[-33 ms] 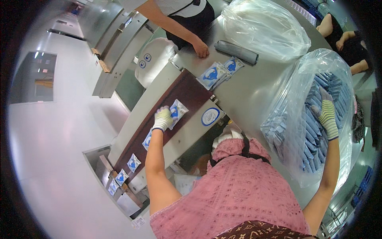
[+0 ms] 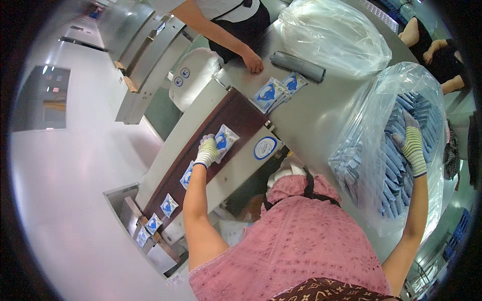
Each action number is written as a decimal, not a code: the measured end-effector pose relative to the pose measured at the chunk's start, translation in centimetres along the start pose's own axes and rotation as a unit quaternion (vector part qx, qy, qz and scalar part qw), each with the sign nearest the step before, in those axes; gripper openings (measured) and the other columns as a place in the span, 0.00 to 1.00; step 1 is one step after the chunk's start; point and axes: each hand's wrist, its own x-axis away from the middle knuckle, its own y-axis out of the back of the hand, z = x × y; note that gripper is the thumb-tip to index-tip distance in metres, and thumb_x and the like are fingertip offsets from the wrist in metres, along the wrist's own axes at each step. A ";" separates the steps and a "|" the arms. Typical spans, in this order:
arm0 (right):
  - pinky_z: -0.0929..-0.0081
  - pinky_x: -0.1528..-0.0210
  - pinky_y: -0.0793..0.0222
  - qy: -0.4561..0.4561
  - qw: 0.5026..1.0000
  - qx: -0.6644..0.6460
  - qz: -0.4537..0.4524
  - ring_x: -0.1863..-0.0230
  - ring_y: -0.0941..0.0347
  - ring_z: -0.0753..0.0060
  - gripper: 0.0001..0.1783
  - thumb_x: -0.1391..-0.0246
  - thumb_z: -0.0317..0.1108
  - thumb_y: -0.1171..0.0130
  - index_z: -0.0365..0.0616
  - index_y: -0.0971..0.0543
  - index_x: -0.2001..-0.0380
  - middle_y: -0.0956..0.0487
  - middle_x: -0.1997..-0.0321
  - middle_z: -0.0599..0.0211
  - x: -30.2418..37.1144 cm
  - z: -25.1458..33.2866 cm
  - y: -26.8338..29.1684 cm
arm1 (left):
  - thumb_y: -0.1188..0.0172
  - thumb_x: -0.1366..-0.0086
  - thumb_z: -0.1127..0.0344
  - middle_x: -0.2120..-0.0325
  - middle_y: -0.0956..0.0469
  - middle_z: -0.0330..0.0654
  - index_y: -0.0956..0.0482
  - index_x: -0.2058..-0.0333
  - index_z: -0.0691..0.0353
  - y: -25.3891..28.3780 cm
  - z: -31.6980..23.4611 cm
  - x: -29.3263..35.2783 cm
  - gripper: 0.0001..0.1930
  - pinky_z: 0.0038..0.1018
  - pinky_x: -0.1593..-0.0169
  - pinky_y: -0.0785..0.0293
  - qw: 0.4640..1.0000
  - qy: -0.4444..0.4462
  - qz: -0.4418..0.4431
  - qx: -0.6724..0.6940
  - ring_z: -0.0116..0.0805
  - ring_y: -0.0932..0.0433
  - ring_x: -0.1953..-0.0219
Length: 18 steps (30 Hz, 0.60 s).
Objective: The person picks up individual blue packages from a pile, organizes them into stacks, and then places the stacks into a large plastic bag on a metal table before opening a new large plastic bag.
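Observation:
My left hand (image 2: 207,151), in a white glove with yellow-green stripes, is closed on the edge of a white-and-blue packet (image 2: 228,140) over the dark red conveyor belt (image 2: 221,116). Its fingertips are partly hidden. Further down the belt lie more packets, one just below my wrist (image 2: 187,175) and another (image 2: 168,205) lower down. My right hand (image 2: 414,143), gloved the same way, reaches inside a large clear plastic bag (image 2: 361,128). Fingers and thumb apart, it rests against rows of tightly stacked blue packets (image 2: 396,175).
A few packets (image 2: 271,94) lie in a pile on the metal table (image 2: 314,113) past the belt's end. Behind them are a grey roll (image 2: 298,66) and another clear bag (image 2: 334,37). A co-worker's hand (image 2: 253,61) rests on the table; another person (image 2: 434,52) is at far right.

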 end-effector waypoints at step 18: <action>0.60 0.39 0.52 -0.043 0.999 -0.005 0.011 0.43 0.44 0.49 0.47 0.60 0.63 0.49 0.40 0.41 0.43 0.37 0.44 0.50 -0.3 1.1 0.5 | 0.37 0.56 0.43 0.61 0.25 0.55 0.29 0.55 0.68 -3.6 -18.7 -19.8 0.36 0.38 0.57 0.30 0.882 -0.294 0.319 0.185 0.49 0.25 0.60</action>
